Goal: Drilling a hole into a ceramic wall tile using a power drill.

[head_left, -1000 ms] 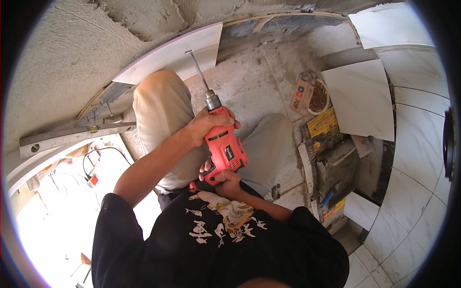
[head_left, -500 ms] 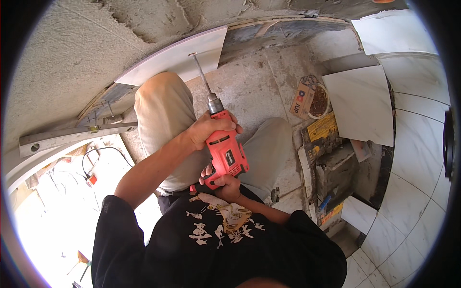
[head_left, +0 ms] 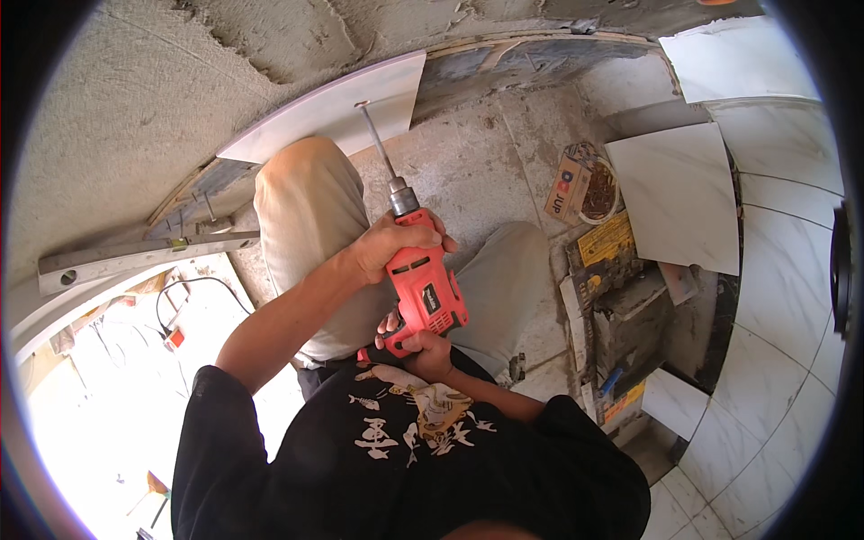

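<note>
Red drill (head_left: 427,292) between person's knees, chuck end pointing away from body. Left grip (head_left: 400,243) closed firmly around drill's front, just behind chuck. Right grip (head_left: 427,354) curled tight around rear handle. Bit (head_left: 382,148) reaches white tile (head_left: 337,112) at wall, tip at small brownish spot (depth, cannot tell). Bucket (head_left: 598,193) beside box (head_left: 565,186), right. Metal level (head_left: 144,256), left.

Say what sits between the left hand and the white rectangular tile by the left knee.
Head view: the silver cylindrical chuck and long grey metal bit of the red drill, running from left hand to white tile.
</note>
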A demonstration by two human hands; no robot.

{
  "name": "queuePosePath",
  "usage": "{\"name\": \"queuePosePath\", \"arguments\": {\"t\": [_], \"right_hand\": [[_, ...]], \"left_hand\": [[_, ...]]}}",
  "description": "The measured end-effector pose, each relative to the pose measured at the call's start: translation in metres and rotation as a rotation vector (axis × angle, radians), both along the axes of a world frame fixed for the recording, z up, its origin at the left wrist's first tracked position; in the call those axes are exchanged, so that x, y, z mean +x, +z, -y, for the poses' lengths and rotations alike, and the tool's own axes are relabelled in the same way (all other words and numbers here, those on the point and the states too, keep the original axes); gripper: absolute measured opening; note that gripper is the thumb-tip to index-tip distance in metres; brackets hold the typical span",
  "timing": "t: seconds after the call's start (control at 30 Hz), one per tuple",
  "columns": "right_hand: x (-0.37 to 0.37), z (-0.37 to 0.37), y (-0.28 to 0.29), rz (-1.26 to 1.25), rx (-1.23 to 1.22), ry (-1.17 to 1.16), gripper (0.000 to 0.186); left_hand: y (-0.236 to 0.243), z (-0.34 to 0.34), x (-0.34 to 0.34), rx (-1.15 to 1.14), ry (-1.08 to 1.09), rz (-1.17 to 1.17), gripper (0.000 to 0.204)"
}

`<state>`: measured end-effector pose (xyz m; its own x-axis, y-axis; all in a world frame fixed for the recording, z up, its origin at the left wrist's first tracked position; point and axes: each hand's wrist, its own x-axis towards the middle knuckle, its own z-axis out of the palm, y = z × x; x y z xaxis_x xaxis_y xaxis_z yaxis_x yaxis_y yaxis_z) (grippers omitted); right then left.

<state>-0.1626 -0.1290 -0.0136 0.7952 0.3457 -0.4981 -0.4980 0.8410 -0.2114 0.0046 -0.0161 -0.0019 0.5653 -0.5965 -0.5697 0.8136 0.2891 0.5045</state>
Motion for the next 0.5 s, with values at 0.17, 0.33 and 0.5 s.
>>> {"name": "queuePosePath", "arguments": {"t": [0.17,0.33,0.5], "right_hand": [[-0.002,0.001,-0.002,0.007,-0.027,-0.005,0.048],[-0.002,-0.003,0.001,-0.007,-0.044,-0.037,0.048],[0.004,0.0,0.017,0.033,-0.111,0.055,0.051]], "left_hand": [[-0.002,0.0,-0.001,-0.017,0.003,0.015,0.03],[-0.001,0.0,0.0,-0.02,-0.016,0.057,0.032],[0.009,-0.002,-0.004,-0.011,-0.001,0.037,0.038]]}}
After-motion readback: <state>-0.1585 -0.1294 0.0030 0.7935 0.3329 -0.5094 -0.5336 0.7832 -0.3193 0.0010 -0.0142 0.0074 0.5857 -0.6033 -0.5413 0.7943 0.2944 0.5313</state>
